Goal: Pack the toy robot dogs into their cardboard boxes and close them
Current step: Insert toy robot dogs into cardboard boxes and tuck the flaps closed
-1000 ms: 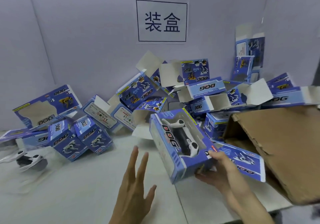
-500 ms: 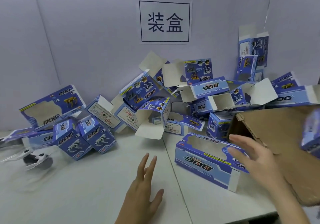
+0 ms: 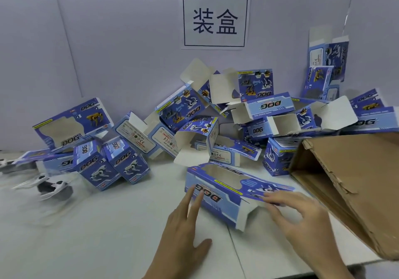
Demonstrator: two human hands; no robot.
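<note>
An empty blue DOG box (image 3: 218, 183) with a cut-out window lies on its side on the white table, its right end flaps open. My left hand (image 3: 183, 229) reaches it with straight fingers whose tips touch the box's left front face. My right hand (image 3: 302, 220) hovers with spread, relaxed fingers at the box's right end, fingertips on or just above its top edge. A white and black toy robot dog (image 3: 51, 187) in clear plastic wrap lies at the far left of the table. Another toy dog (image 3: 4, 163) shows at the left frame edge.
A heap of several blue DOG boxes (image 3: 254, 114), many with open flaps, is piled against the back wall. A large brown carton (image 3: 349, 183) lies on its side at the right, mouth facing left. A paper sign (image 3: 214, 20) hangs on the wall.
My right hand has let go of the packed box, which passed toward the carton and is out of view. Both hands have moved forward to the empty box lying on the table.
</note>
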